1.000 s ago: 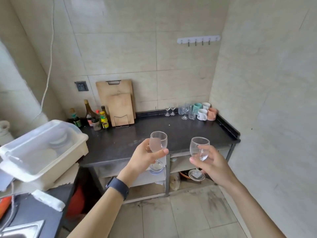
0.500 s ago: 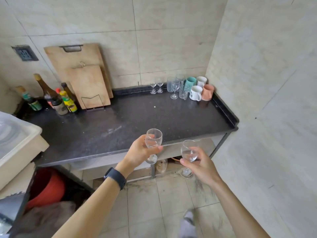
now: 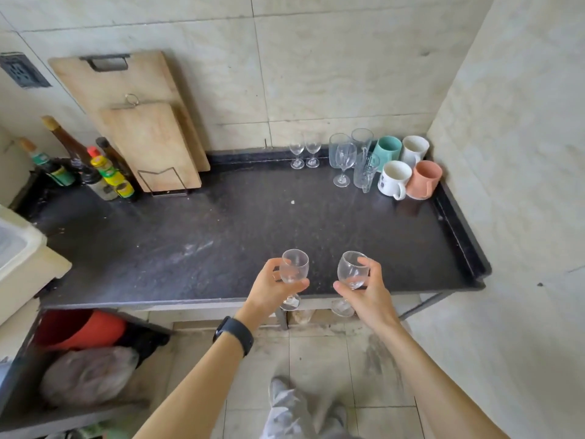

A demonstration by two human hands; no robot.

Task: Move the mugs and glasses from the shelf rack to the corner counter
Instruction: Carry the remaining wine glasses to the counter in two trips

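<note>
My left hand (image 3: 269,288) grips a clear stemmed wine glass (image 3: 294,267) by its bowl. My right hand (image 3: 368,291) grips a second, rounder wine glass (image 3: 351,270) the same way. Both glasses are upright over the front edge of the dark corner counter (image 3: 240,229). At the counter's back right corner stand a teal mug (image 3: 387,148), two white mugs (image 3: 394,179) (image 3: 414,148), a salmon mug (image 3: 424,179), two small stemmed glasses (image 3: 304,152) and several taller clear glasses (image 3: 346,158).
Two wooden cutting boards (image 3: 148,137) lean on the back wall, with sauce bottles (image 3: 95,167) to their left. A cream plastic bin (image 3: 25,261) sits at the left edge. A raised lip runs along the counter's right side, next to the tiled wall.
I have stepped closer to the counter. Both hands have carried their glasses forward, from below the front edge to above it.
</note>
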